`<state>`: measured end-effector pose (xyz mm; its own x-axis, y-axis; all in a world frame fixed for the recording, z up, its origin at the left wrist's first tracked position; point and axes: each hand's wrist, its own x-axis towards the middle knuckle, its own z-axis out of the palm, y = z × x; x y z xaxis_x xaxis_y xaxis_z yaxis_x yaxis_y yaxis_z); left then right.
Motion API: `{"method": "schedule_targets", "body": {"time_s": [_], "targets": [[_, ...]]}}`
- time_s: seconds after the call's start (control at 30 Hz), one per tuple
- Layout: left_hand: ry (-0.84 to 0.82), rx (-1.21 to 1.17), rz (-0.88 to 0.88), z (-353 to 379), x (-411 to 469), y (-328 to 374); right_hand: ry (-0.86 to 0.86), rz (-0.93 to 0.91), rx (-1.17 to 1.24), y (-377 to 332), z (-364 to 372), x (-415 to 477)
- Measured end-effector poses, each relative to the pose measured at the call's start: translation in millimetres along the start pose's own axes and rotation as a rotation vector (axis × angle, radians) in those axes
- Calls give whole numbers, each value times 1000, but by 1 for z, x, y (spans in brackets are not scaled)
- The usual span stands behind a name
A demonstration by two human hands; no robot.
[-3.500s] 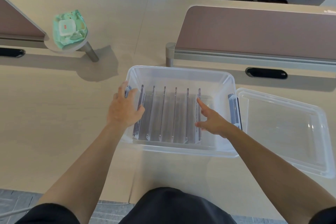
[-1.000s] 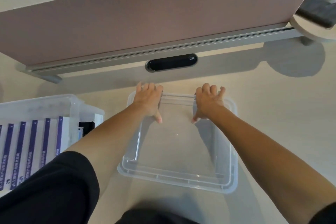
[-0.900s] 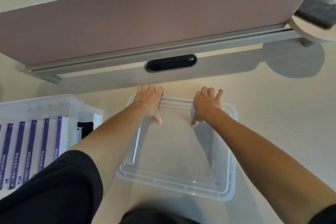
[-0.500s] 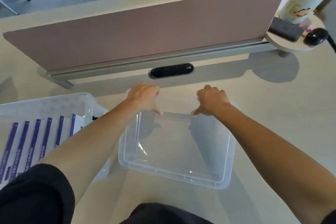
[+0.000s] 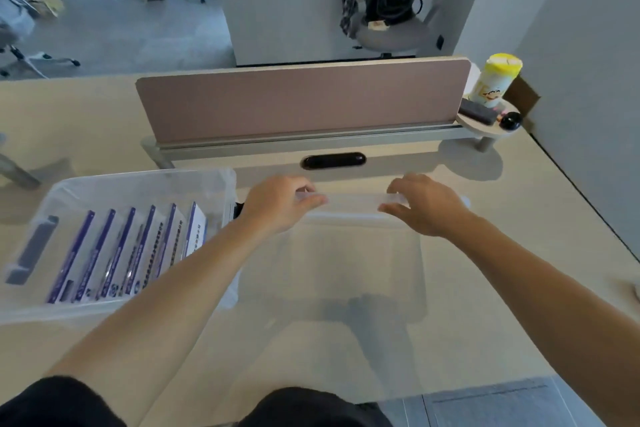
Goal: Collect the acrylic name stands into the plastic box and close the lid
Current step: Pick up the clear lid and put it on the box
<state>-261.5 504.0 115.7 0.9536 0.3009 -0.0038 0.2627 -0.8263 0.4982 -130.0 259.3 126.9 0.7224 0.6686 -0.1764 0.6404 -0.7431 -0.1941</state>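
Gripping lid (image 5: 349,253): left hand (image 5: 277,206), right hand (image 5: 424,204) | box (image 5: 138,180), stands (image 5: 117,253) alongside left | divider (image 5: 301,100) beyond

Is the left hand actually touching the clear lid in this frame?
Touching. The head view shows the left hand curled round the far rim of the lid, with the thumb lying along the rim's near side.

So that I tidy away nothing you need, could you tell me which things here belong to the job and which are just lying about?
Job: plastic box, acrylic name stands inside it, lid gripped by left hand and right hand.
Lying about: yellow-capped canister, office chair, desk divider.
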Motion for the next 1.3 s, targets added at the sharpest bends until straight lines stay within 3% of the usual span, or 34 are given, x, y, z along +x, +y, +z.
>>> {"method": "schedule_targets", "body": {"time_s": [0.13,0.3,0.6,0.83,0.93,1.03,1.17,1.3], "targets": [[-135,12,94,36,-58,-12,-63,7,28,-4,49,-58],[-280,61,83,96,-116,-27,-205,79,-8,-9,107,-112],[-246,338,57,197,-174,-42,-322,72,-106,-2,196,-139],[-294,350,-15,222,-174,-50,-425,113,-2,23,212,-119],[-156,231,-136,203,-155,-54,-346,212,141,49,189,-97],[27,127,-407,188,-126,-71,-212,355,291,80,163,-69],[19,-77,-768,187,-93,-86,-176,551,457,108,163,-39],[12,-226,-894,194,-73,-80,-217,697,623,111,181,-22]]}}
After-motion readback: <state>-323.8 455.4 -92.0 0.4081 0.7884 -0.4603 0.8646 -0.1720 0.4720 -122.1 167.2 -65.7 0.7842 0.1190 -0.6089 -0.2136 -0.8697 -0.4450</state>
